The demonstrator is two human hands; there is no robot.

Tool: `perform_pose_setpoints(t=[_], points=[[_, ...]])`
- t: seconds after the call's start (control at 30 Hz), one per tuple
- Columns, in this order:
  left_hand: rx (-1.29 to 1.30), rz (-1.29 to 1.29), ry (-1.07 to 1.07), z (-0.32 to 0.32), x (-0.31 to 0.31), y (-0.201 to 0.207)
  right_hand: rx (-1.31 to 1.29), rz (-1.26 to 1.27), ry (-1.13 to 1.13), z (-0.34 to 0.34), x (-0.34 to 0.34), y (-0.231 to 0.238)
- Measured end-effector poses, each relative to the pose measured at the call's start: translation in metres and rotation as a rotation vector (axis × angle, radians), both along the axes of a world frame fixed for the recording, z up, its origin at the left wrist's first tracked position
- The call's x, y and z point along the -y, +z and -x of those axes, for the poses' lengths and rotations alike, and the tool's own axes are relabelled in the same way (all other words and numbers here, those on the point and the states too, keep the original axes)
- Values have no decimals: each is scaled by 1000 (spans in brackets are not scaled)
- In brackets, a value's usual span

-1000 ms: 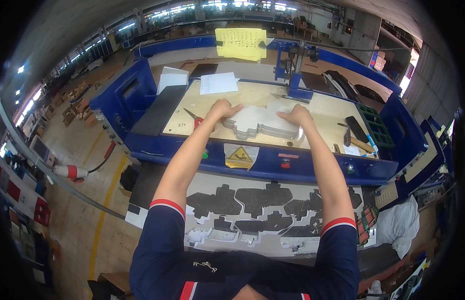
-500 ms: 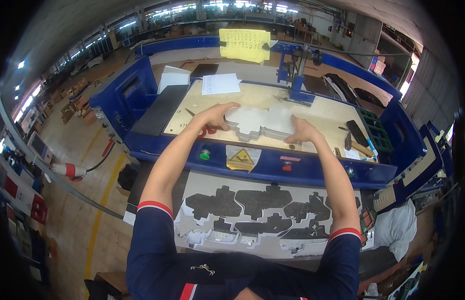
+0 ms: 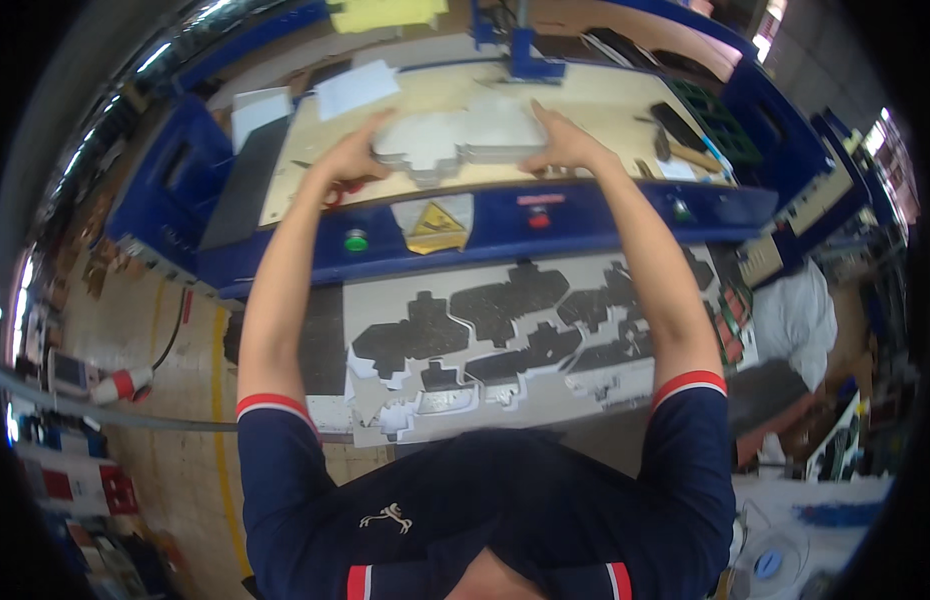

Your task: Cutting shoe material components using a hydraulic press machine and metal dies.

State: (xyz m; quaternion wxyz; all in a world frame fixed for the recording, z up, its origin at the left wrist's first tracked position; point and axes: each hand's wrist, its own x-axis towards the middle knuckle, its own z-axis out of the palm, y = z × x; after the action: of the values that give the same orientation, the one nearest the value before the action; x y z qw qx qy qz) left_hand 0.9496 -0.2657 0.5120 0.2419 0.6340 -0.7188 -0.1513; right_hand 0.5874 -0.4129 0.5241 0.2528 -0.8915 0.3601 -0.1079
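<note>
A stack of pale grey, irregularly cut flat card-like pieces point(image 3: 455, 138) lies on the cream work board point(image 3: 290, 180) near its front edge. My left hand point(image 3: 357, 155) grips the stack's left side, thumb at the near edge. My right hand point(image 3: 567, 142) grips its right side, with fingers at the far corner and thumb at the near edge. Red-handled scissors point(image 3: 347, 188) lie beside my left wrist. In front of the machine, below my forearms, is a grey sheet point(image 3: 390, 290) with several dark, irregular shapes across it.
A blue machine frame point(image 3: 305, 258) carries a green button point(image 3: 356, 240), a red button point(image 3: 538, 216) and a yellow warning label point(image 3: 434, 225). White papers point(image 3: 355, 88) lie at the back left. A hammer point(image 3: 690, 153) and green tray point(image 3: 720, 120) are at the right.
The head view has tilted down, so the machine and board appear higher in the picture. Both hands keep their hold on the stack, which stays in about the same place on the board.
</note>
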Motion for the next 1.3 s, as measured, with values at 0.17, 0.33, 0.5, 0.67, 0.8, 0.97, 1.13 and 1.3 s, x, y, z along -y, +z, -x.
perform_pose_setpoints(t=[0.17,0.33,0.5,0.67,0.8,0.97,1.13,1.3], points=[[257,782,246,19,-49,-6,703,516,-325,52,-114,-38],[-551,887,367,138,-152,-135,606,-143,-819,146,-280,-215],[-758,-58,368,244,-207,-258,605,-248,-1195,244,-364,-283],[-638,-43,250,298,-139,-244,617,-5,-1329,381,-258,-281],[-447,-12,173,351,-32,-261,110,107,-1506,494,-147,-293],[143,-414,403,407,16,-287,-293,-97,-1574,523,-62,-294],[64,-661,485,415,28,-279,-432,-205,-1460,531,-33,-299],[127,-526,611,427,29,-300,-196,-180,-1361,567,-8,-311]])
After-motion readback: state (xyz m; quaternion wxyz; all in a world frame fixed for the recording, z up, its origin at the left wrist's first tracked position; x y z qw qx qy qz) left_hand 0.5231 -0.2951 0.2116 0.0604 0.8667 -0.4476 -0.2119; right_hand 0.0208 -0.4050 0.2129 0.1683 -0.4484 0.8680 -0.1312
